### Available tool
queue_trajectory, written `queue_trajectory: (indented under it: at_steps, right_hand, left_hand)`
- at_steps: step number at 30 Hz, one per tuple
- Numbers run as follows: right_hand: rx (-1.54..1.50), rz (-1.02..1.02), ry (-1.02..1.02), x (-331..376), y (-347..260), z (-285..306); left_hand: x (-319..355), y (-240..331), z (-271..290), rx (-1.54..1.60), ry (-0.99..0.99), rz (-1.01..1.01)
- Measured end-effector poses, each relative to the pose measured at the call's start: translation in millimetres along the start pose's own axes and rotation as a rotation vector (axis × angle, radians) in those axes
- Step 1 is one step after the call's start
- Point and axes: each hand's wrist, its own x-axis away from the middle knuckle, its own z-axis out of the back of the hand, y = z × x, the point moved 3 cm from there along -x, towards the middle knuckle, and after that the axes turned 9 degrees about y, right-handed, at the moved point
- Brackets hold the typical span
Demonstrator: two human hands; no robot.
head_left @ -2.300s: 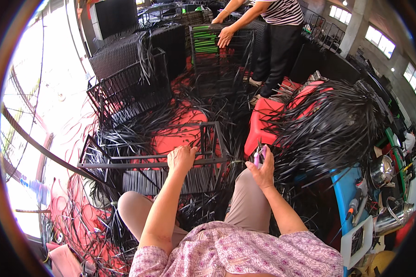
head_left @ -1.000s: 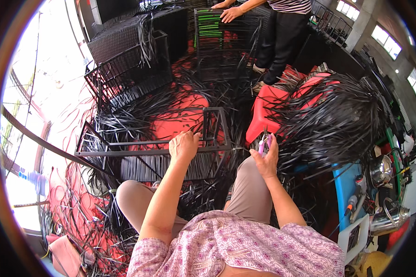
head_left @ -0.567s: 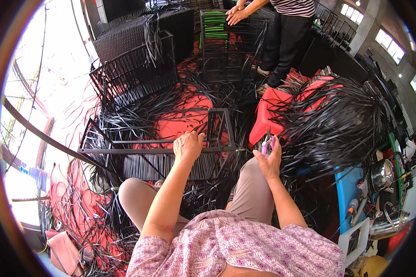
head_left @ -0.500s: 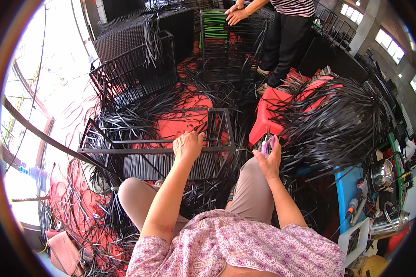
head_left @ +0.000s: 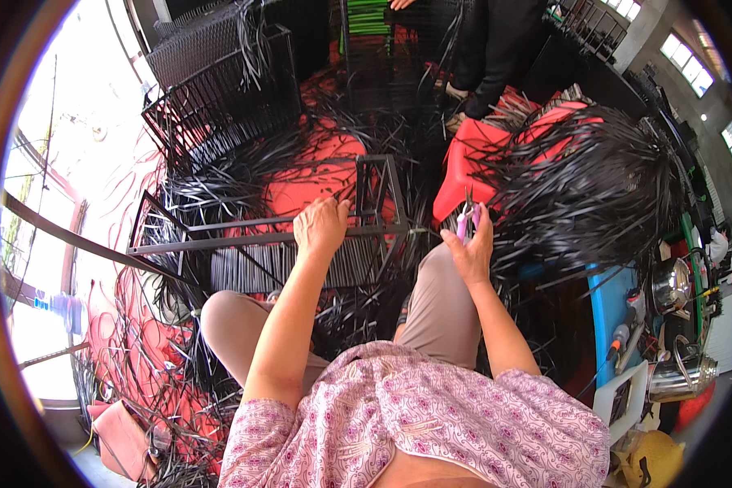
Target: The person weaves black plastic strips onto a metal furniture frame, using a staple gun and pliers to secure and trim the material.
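My left hand (head_left: 321,226) is closed around the long bar of a black metal frame (head_left: 220,243), which stands in front of my knees. Black strips are wound side by side over the frame's lower part (head_left: 281,268). In my right hand (head_left: 473,250), above my right knee, are small pliers or cutters (head_left: 464,224) with pinkish-purple handles, their tips pointing away from me. Those tips are near a red plastic stool (head_left: 464,167), and nothing shows between them. Partly over the stool spreads a thick bundle of loose black strips (head_left: 602,191).
A co-worker's legs (head_left: 500,61) stand beyond the stool, near a dark frame with green strips (head_left: 368,32). Black woven furniture (head_left: 220,106) is at the far left. Strips litter the red floor (head_left: 313,187). A blue panel (head_left: 614,317) and metal pots (head_left: 672,285) are at the right.
The whole view has tilted, so the scene sits higher in the picture and less of the co-worker shows. My hands keep the same holds on the frame and the pliers.
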Motion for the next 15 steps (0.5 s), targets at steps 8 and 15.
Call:
queue_trajectory:
  at_steps: [8,15]
  right_hand:
    - [0.0,0.017,0.01,1.6,4.5,-1.6]
    - [0.029,0.025,0.005,0.8,6.6,-1.5]
  left_hand:
    - [1.2,2.1,1.9,0.016,0.021,-0.012]
    - [1.2,4.1,3.0,0.018,0.079,-0.044]
